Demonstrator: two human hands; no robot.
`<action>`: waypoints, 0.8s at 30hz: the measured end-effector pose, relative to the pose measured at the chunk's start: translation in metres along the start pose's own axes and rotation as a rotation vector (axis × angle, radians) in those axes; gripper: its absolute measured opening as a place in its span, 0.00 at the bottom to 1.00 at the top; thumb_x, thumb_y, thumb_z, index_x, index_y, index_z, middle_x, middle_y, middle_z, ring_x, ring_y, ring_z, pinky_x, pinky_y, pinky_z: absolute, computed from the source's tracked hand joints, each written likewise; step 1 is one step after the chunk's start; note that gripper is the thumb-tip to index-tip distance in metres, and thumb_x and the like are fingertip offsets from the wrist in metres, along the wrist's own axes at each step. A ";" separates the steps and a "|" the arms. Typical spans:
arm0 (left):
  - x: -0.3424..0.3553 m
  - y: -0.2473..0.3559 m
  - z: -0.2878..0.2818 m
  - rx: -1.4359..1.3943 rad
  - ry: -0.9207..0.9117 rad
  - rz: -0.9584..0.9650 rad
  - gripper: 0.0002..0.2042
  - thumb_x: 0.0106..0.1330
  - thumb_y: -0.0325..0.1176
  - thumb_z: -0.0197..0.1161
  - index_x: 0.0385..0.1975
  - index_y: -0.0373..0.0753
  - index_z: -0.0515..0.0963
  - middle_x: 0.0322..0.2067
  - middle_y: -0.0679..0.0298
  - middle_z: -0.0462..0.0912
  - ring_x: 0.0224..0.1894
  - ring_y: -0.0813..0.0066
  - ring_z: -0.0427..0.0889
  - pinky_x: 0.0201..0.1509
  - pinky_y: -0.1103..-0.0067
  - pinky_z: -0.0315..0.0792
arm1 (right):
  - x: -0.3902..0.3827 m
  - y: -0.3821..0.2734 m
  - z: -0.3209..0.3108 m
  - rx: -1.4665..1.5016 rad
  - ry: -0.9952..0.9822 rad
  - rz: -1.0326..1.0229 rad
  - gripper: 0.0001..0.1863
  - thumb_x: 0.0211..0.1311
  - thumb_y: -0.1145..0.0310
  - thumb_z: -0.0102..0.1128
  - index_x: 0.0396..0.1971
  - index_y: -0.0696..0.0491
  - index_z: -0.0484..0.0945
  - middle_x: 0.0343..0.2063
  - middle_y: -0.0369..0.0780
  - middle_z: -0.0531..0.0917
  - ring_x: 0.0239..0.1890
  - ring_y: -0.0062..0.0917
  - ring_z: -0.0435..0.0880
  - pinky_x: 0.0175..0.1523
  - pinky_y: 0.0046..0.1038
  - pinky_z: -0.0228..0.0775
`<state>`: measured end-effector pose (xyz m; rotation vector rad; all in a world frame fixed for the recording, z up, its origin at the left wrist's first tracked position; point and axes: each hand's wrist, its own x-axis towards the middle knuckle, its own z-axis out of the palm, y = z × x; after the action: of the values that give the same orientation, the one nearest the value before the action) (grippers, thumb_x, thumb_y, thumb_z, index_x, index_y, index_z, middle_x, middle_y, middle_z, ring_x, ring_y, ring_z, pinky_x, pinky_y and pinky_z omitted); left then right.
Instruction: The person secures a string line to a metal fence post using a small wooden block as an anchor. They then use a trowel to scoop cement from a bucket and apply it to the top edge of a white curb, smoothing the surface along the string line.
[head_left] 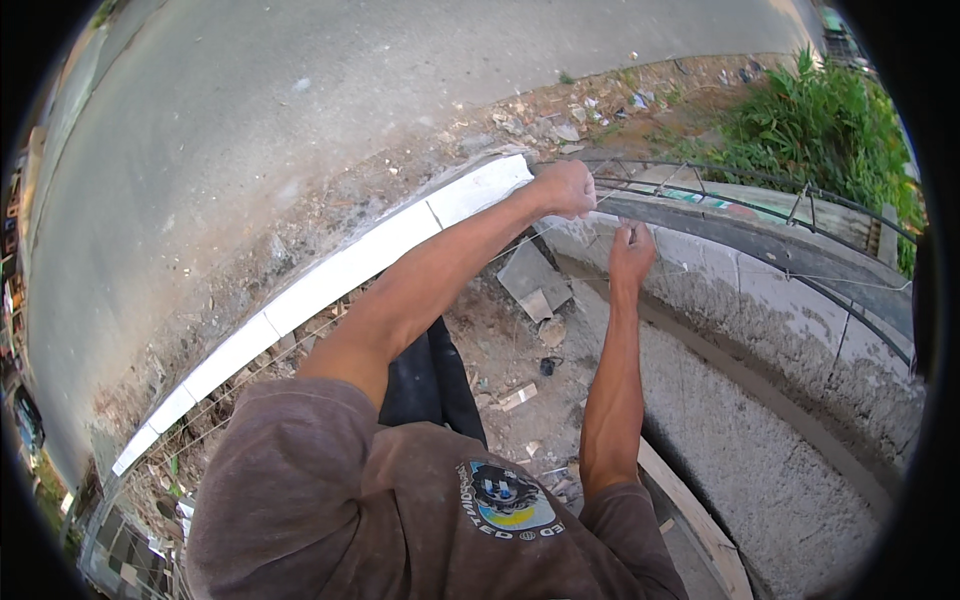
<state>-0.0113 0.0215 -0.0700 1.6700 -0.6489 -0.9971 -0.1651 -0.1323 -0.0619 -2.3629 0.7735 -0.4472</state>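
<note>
White blockwork [365,252] ends just beside the left hand [570,190], which I have on my feed with its fingers folded into a fist; whatever might be inside it, I cannot tell from here. Slightly lower and to its right, the right hand [632,250] is raised with its fingers curled in and the tips drawn together, and I cannot make out what, if anything, they pinch. A thin string [515,247] is near both: I trace it passing beneath the left forearm and slanting up toward the left hand, by the corner of the walls.

Past the right hand I see a grey block wall [710,258] running off to the right, with a dark rebar frame [806,190] along its top. Below the hands, a flat grey slab [530,272] lies on the dirt among rubble, with a pale oblong piece [518,397] closer to the dark trousers [415,380]. Rough concrete [730,420] spreads at my right, and a wooden plank [690,505] sits by the right sleeve. Farther out I get the grey road [300,100] across the upper left and green plants [820,120] at the upper right.
</note>
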 end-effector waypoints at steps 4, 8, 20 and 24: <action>0.015 0.000 0.008 0.125 0.101 0.050 0.06 0.56 0.31 0.64 0.25 0.35 0.84 0.22 0.60 0.86 0.25 0.73 0.85 0.31 0.74 0.77 | -0.008 -0.011 -0.005 -0.048 -0.023 0.044 0.11 0.61 0.74 0.54 0.37 0.62 0.83 0.30 0.44 0.84 0.32 0.25 0.80 0.40 0.29 0.71; 0.024 0.001 0.015 0.157 0.129 0.038 0.06 0.56 0.30 0.63 0.24 0.36 0.84 0.22 0.57 0.86 0.26 0.69 0.86 0.37 0.72 0.78 | -0.022 -0.007 -0.004 -0.076 -0.003 0.089 0.11 0.59 0.73 0.54 0.36 0.61 0.84 0.31 0.49 0.85 0.32 0.35 0.84 0.40 0.35 0.73; 0.039 -0.003 0.025 0.203 0.240 0.002 0.07 0.55 0.33 0.64 0.27 0.39 0.86 0.23 0.58 0.87 0.29 0.65 0.87 0.38 0.69 0.78 | -0.037 -0.013 0.003 -0.091 0.046 0.037 0.12 0.58 0.75 0.54 0.39 0.61 0.83 0.35 0.49 0.86 0.38 0.37 0.86 0.48 0.36 0.76; 0.023 -0.007 0.008 -0.014 0.134 0.055 0.08 0.55 0.34 0.66 0.29 0.39 0.87 0.26 0.56 0.87 0.32 0.62 0.87 0.39 0.69 0.78 | -0.038 -0.025 0.004 -0.064 -0.004 0.128 0.13 0.58 0.75 0.53 0.39 0.61 0.83 0.35 0.49 0.87 0.38 0.38 0.86 0.48 0.36 0.76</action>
<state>-0.0071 0.0006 -0.0846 1.6818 -0.5944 -0.8412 -0.1824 -0.0911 -0.0535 -2.3557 0.9434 -0.3687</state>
